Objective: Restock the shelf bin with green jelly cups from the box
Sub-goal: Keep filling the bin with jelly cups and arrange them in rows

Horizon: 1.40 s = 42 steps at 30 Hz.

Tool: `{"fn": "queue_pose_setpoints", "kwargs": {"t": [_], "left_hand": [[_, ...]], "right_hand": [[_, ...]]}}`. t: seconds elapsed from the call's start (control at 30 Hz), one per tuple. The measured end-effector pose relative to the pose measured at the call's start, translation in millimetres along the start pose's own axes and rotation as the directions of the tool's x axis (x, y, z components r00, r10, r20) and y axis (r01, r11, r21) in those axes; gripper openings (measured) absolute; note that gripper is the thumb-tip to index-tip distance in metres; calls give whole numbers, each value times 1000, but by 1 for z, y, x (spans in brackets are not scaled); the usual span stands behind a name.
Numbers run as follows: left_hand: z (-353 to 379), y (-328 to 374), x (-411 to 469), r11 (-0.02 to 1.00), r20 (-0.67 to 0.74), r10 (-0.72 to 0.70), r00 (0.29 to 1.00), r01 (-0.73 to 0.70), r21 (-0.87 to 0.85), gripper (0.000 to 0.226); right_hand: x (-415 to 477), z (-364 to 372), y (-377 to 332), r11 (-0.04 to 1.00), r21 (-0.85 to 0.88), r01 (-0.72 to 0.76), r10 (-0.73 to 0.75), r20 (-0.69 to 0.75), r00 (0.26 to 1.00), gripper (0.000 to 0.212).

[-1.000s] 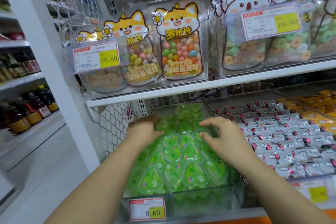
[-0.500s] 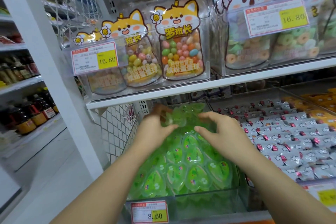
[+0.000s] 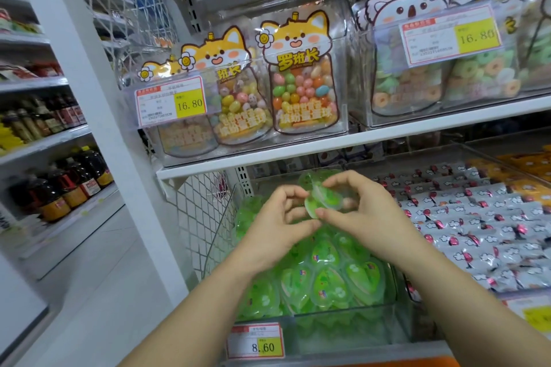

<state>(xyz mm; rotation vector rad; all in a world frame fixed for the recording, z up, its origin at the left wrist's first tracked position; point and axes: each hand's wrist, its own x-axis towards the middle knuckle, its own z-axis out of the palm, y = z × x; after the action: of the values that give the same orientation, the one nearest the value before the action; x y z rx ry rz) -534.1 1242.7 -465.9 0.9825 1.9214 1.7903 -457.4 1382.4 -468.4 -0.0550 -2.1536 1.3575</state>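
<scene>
At centre frame the left hand point(image 3: 277, 217) and right hand point(image 3: 365, 211) both pinch one translucent green plastic jelly cup point(image 3: 325, 201) by its rim. It is tilted just above the heap point(image 3: 325, 274), likely to turn it lid-up. The clear plastic shelf bin point(image 3: 328, 334) below looks nearly full.

Left hand point(image 3: 274, 229), right hand point(image 3: 369, 217) pinch jelly cup point(image 3: 323, 198).

The right hand's point(image 3: 372, 214) fingers point(image 3: 338, 181) hide part of the jelly cup point(image 3: 323, 201), and the price tag's point(image 3: 255, 341) print is illegible
</scene>
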Motion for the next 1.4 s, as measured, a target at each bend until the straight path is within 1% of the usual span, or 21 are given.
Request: {"fn": "queue_pose_setpoints", "kwargs": {"t": [0.07, 0.1, 0.13, 0.2, 0.27, 0.33, 0.37, 0.43, 0.5, 0.57, 0.6, 0.7, 0.83, 0.97, 1.03, 1.17, 1.4], "left_hand": [[-9, 10, -7, 983, 88, -112, 990, 124, -135, 34], [-11, 14, -10, 969, 89, -153, 984, 167, -179, 32], [-13, 16, -12, 964, 61, -180, 982, 188, -188, 31], [-10, 14, -13, 973, -49, -189, 981, 180, -141, 26], [-5, 8, -11, 974, -142, -197, 970, 177, -142, 20], [-3, 3, -7, 948, -204, -259, 944, 208, -240, 20], [-5, 1, -3, 927, -231, -291, 928, 214, -308, 20], [-10, -4, 10, 896, -306, -328, 894, 192, -401, 24], [-16, -9, 29, 895, -409, -337, 848, 153, -420, 26], [-16, -10, 49, 891, -467, -344, 814, 126, -436, 26], [-14, -9, 59, 886, -474, -355, 806, 127, -446, 31], [-8, -13, 86, 892, -487, -395, 779, 198, -406, 43], [-9, -30, 108, 914, -558, -396, 729, 257, -313, 45], [-14, -46, 116, 918, -577, -395, 715, 279, -283, 40], [-17, -53, 117, 916, -584, -402, 705, 300, -268, 41], [-19, -54, 115, 916, -569, -400, 719, 288, -280, 42], [-16, -47, 109, 930, -497, -357, 791, 251, -268, 46]], "right_hand": [[-1, 2, 1, 985, -149, 84, -84, 3, 996, 40], [-1, 4, 1, 970, -204, 132, -133, 11, 991, 41], [-1, 7, 2, 950, -253, 183, -183, 24, 983, 39], [-1, 13, 2, 911, -322, 256, -251, 57, 966, 37], [-1, 15, 1, 891, -362, 274, -262, 83, 961, 39], [0, 11, 1, 883, -397, 251, -227, 109, 968, 45], [1, 7, 3, 878, -428, 215, -185, 111, 976, 50], [3, -2, 8, 842, -532, 92, -59, 78, 995, 56], [5, -9, 15, 805, -593, -5, 18, 17, 1000, 56], [5, -11, 20, 807, -589, -53, 56, -13, 998, 52], [5, -10, 22, 808, -586, -64, 73, -8, 997, 51], [3, -4, 29, 804, -590, -73, 109, 26, 994, 51], [4, -3, 35, 817, -573, -64, 91, 19, 996, 49], [6, -2, 39, 821, -569, -51, 76, 20, 997, 47], [7, -2, 40, 820, -571, -41, 65, 21, 998, 47], [7, -1, 41, 818, -575, -35, 56, 19, 998, 46], [7, 0, 42, 821, -570, -37, 54, 14, 998, 43]]}}
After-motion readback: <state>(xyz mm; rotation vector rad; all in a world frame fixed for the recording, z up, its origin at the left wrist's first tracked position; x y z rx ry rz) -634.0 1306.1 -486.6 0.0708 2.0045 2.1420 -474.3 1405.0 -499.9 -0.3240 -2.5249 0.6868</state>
